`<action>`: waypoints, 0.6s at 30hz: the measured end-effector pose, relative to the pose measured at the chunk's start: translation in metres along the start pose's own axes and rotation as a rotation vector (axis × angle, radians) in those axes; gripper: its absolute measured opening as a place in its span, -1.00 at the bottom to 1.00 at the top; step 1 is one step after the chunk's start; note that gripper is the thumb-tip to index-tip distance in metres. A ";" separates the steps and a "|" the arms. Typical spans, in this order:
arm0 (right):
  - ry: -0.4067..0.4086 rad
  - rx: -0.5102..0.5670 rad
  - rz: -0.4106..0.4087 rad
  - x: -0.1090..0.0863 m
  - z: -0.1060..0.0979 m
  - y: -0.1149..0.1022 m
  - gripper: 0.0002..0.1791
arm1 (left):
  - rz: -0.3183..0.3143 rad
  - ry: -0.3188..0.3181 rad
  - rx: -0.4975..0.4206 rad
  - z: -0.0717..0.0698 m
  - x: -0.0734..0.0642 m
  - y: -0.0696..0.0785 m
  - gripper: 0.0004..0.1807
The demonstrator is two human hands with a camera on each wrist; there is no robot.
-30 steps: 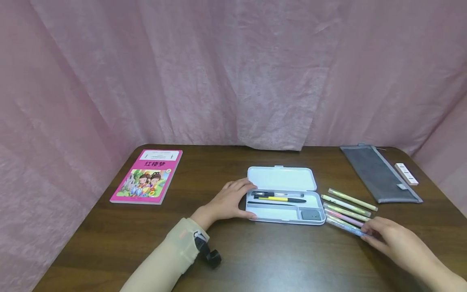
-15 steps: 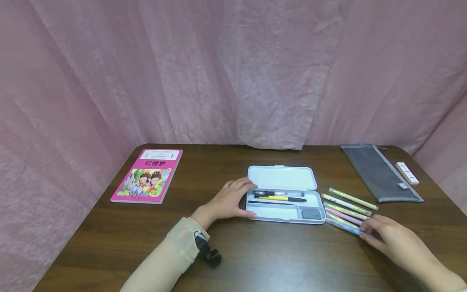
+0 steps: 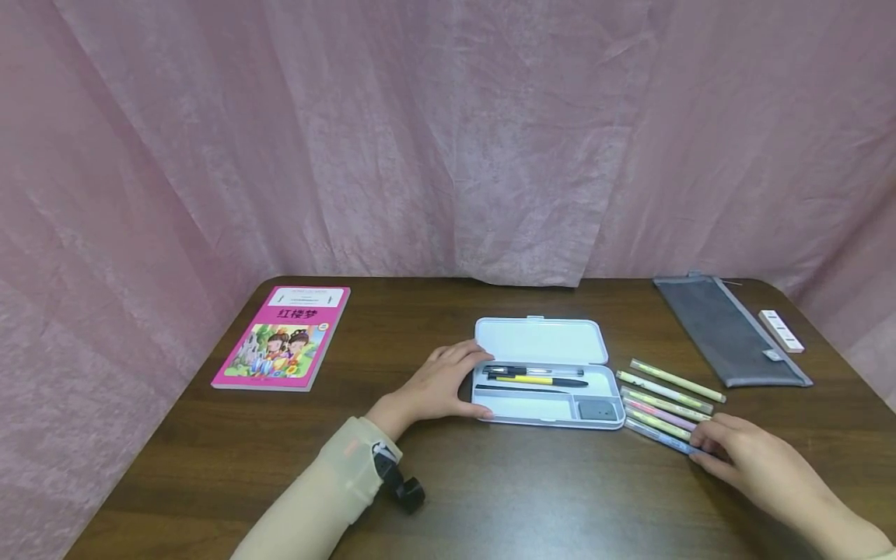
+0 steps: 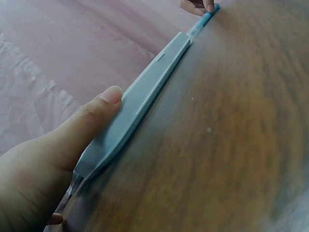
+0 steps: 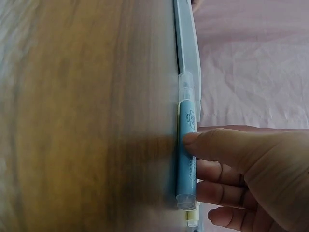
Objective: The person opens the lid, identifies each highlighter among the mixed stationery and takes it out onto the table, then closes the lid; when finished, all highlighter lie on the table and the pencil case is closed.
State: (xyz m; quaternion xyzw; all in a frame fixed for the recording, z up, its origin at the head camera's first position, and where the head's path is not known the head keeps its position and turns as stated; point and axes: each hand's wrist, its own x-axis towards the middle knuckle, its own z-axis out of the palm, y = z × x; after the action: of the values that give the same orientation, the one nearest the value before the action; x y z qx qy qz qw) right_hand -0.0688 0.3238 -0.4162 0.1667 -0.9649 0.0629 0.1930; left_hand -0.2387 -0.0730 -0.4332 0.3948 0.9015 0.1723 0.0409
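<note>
An open light-blue pencil case (image 3: 528, 409) lies mid-table, its lid (image 3: 540, 342) folded back. My left hand (image 3: 437, 385) grips the left end, thumb at the front wall and fingers toward the back. Inside are a clear pen with a black cap (image 3: 505, 371), a yellow-and-black pen (image 3: 537, 381), a thin dark stick (image 3: 521, 390) and a dark grey block (image 3: 596, 411). Right of the case, my right hand (image 3: 752, 459) pinches a blue marker (image 5: 187, 121) between thumb and fingers. That marker is nearest in a row of several pastel pens (image 3: 665, 392).
A pink book (image 3: 280, 342) rests at the table's left. At the right back are a flat grey mesh pouch (image 3: 728, 334) and a small white box (image 3: 780, 332). A pink curtain (image 3: 448, 140) hangs behind the wooden table (image 3: 448, 498).
The blue marker has shifted slightly toward the front and now lies beside the nearest yellow pen, more of which shows. My right hand has edged left; the left hand has stayed put.
</note>
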 end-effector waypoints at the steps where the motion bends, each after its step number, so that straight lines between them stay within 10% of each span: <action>1: -0.004 -0.001 0.005 0.000 0.000 0.000 -0.57 | 0.001 0.000 0.002 0.000 0.000 0.000 -0.04; 18: 0.048 0.084 -0.022 0.011 -0.011 -0.001 -0.61 | 0.018 0.020 0.051 -0.001 -0.002 0.001 -0.03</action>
State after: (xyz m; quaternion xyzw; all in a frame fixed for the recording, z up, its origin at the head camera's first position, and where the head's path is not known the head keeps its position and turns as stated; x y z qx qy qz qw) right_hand -0.0746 0.3217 -0.4018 0.1836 -0.9546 0.1054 0.2096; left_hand -0.2364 -0.0740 -0.4319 0.4023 0.9023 0.1537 0.0204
